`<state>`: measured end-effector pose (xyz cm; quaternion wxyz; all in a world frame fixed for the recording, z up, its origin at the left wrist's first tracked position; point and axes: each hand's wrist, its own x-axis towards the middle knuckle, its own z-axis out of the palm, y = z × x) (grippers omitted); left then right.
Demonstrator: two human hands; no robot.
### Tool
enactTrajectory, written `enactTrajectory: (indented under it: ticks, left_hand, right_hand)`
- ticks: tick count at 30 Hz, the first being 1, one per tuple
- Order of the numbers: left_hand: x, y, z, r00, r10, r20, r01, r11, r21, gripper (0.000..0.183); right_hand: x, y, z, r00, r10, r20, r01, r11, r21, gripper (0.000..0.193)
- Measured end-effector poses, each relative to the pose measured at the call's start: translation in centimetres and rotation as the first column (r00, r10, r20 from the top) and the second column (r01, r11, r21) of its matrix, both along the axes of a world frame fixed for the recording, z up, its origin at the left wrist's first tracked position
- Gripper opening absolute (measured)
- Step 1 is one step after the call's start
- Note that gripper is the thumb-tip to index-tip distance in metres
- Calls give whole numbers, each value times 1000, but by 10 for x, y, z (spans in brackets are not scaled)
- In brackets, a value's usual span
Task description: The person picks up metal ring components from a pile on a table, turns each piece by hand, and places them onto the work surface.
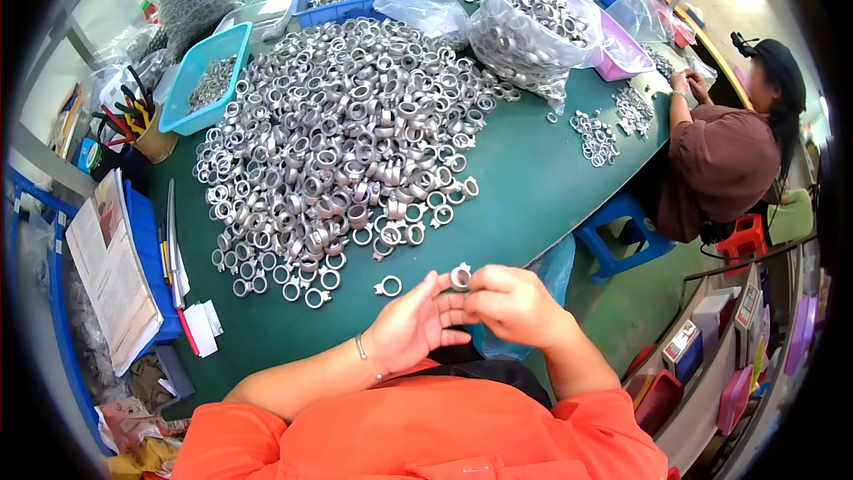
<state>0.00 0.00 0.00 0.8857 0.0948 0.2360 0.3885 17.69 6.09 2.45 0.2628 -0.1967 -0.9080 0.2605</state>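
Observation:
Just past the table's near edge, a small silver metal ring (460, 276) with little lugs is pinched in the fingertips of my right hand (515, 307). My left hand (416, 322) is turned palm up beside it, fingers spread, their tips close to the ring and the right fingers; whether they touch the ring I cannot make out. A single loose metal ring (388, 285) lies on the green table (506, 187) in front of my left hand. Beyond it spreads a big heap of similar metal rings (346, 124).
A turquoise tray (173, 116), a blue crate (311, 13) and a clear bag of rings (498, 49) surround the heap. Pliers (133, 111) stand in holders at left, near papers (111, 258). At right, a co-worker (724, 156) handles parts by a blue stool (622, 236).

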Motion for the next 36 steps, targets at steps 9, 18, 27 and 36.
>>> enactTrajectory:
  ticks: [9, 18, 27, 36]
  left_hand:
    - [-2, 2, -9, 902, 409, -140, -406, 912, 53, 30]
    - [-11, -9, -25, 968, 237, -84, -228, 969, 99, 32]
    - [-7, -3, -10, 968, 241, -65, -247, 963, -110, 43]
    - [-13, -4, -18, 964, 263, 28, -259, 960, -106, 39]
  right_hand:
    - [-18, 27, -10, 932, -361, 29, 353, 887, -299, 14]
    - [-18, 16, -13, 917, -350, 190, 385, 900, -206, 26]
    - [-24, 29, -26, 823, -552, -130, 497, 813, -304, 14]
    - [9, 13, -46, 940, -342, -1, 330, 906, 264, 22]
